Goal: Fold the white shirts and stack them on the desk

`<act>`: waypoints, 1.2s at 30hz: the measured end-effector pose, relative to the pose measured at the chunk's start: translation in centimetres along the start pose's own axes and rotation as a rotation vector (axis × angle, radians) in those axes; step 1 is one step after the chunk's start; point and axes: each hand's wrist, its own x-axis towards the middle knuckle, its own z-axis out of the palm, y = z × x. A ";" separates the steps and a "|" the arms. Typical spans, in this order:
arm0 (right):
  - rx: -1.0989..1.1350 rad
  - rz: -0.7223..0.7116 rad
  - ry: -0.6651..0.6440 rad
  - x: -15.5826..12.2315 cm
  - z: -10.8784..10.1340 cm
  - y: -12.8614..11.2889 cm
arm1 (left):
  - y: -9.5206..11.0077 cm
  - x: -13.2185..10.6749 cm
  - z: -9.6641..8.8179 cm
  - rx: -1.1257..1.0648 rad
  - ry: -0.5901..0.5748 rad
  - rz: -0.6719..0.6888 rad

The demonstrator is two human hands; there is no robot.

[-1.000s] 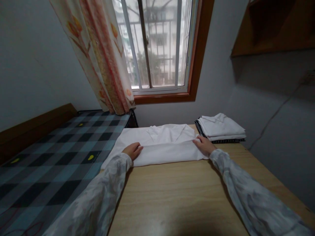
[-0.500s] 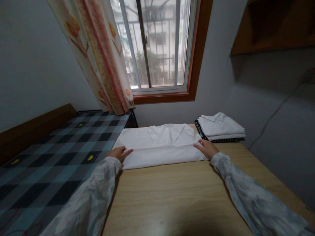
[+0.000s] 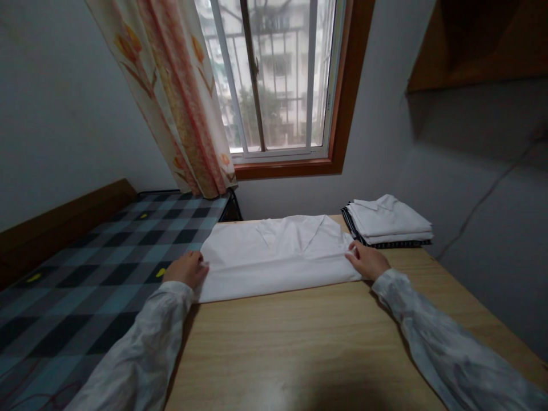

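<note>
A white shirt (image 3: 274,262) lies folded into a wide band on the wooden table (image 3: 278,337), its collar area toward the window. At its left end, my left hand (image 3: 188,269) pinches the cloth, fingers curled over the edge. My right hand (image 3: 368,261) grips the opposite end, thumb and fingers closed on the fabric. The shirt is drawn fairly flat between both hands, with a crease running across it.
A stack of folded clothes (image 3: 389,220), white on top and dark patterned below, sits at the table's back right. Left of the table is a bed with a checked cover (image 3: 103,279). A curtain (image 3: 180,103) hangs beside the window (image 3: 274,80).
My left hand has moved left and slightly nearer, from lying on the shirt to pinching its end. The right hand has shifted slightly right, its fingers now curled closer on the cloth.
</note>
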 end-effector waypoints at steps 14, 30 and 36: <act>0.058 -0.513 -0.108 -1.1 5.2 -12.2 | 18.3 -1.7 9.6 -0.225 -0.156 0.914; -0.068 -0.347 -0.052 -3.5 5.1 -3.4 | 2.4 -0.4 8.1 -0.094 -0.111 0.419; -0.105 -0.284 -0.046 -4.3 5.0 -2.2 | -2.1 -0.6 7.6 -0.127 -0.034 0.322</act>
